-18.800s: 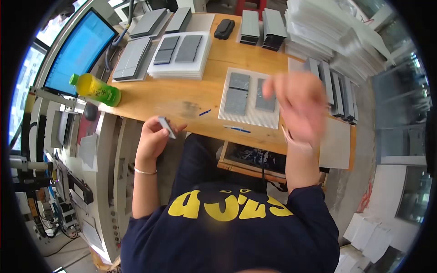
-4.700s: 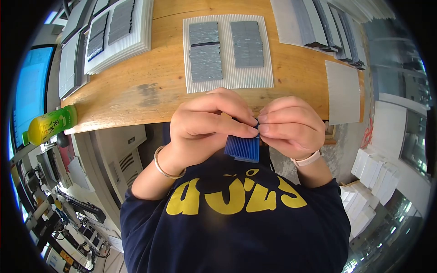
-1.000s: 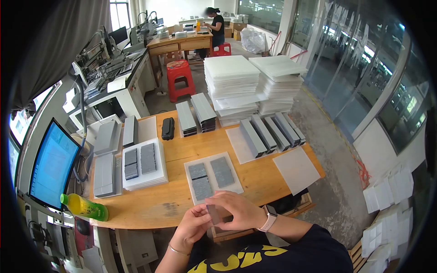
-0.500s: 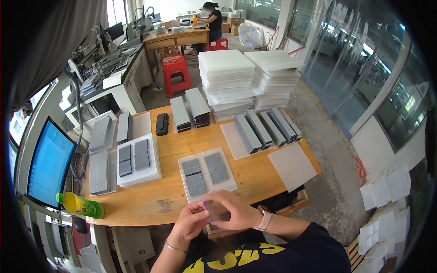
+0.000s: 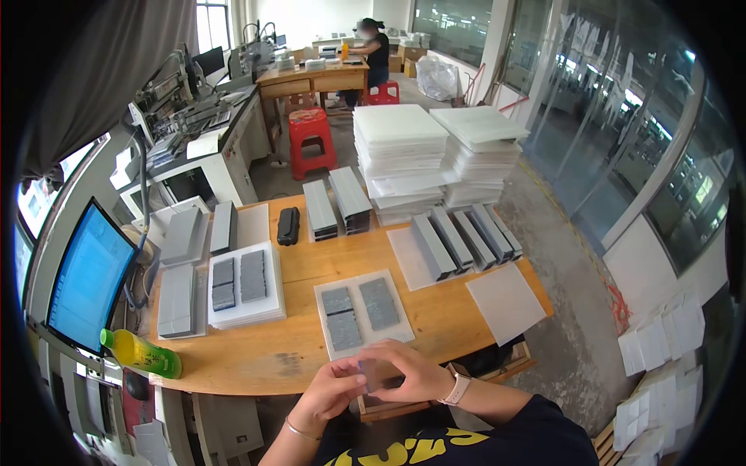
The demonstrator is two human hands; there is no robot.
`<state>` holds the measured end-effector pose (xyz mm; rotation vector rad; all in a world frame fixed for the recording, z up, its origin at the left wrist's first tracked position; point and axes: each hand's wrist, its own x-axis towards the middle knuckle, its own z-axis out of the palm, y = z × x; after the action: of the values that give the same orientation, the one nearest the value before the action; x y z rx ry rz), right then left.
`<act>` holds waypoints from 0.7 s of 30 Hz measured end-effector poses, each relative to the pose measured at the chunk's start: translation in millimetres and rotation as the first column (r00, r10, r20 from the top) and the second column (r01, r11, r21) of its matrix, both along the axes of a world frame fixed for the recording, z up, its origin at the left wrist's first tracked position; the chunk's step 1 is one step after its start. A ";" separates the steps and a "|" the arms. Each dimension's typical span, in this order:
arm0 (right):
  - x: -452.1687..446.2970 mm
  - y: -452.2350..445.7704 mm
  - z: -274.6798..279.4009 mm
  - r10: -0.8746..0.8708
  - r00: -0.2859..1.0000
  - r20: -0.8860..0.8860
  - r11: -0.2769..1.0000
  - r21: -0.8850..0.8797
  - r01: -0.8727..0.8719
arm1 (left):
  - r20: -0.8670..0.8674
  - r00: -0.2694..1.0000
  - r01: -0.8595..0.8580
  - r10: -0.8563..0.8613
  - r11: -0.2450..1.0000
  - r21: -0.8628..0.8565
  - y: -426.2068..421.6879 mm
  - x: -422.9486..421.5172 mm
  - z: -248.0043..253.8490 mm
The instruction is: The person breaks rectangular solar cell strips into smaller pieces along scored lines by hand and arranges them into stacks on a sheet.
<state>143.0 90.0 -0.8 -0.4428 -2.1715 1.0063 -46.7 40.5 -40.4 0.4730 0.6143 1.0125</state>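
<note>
Close to my body, in front of the table's near edge, both hands hold a small thin see-through plate [image 5: 368,376] with a bluish edge. My left hand [image 5: 332,393] is closed, pinching its left side between thumb and fingers. My right hand [image 5: 410,374] curves around it, fingers at its top and thumb near its bottom. Its exact kind is not clear. Just beyond my hands, a white ribbed sheet [image 5: 354,353] lies on the table, bearing two short dark grey pieces [image 5: 343,329] on the left and a longer grey slab [image 5: 379,304] on the right.
White sheets [image 5: 280,307] stacked at left carry more grey slabs. Grey bars [image 5: 432,248] stand in a row at right, beside a pale sheet [image 5: 507,304]. A black case [image 5: 288,226], a green-capped bottle [image 5: 141,354] and tall white stacks [image 5: 400,155] are around. A person [image 5: 376,54] works behind.
The camera view has shifted, so the scene sits lower and slightly right. My hands stay together on the see-through plate, their fingers slightly moved. The things on the table have not moved.
</note>
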 end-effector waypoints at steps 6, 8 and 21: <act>-0.7 -1.8 0.5 0.012 0.999 0.040 1.000 -0.026 -0.011 | 0.033 0.999 0.027 -0.028 0.999 0.026 0.8 -4.6 -2.6; -1.9 -1.9 5.6 0.007 1.000 0.026 1.000 0.004 -0.008 | 0.045 0.998 0.038 -0.040 0.998 0.047 1.9 -6.3 -1.3; -2.4 -7.9 8.4 0.042 0.999 -0.001 0.997 0.064 -0.042 | -0.078 0.992 0.102 -0.096 0.992 0.076 -12.2 -9.9 16.9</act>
<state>140.6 82.1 7.5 -0.3676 -2.2125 0.9565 -56.6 28.3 -23.5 0.6076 0.6119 0.9302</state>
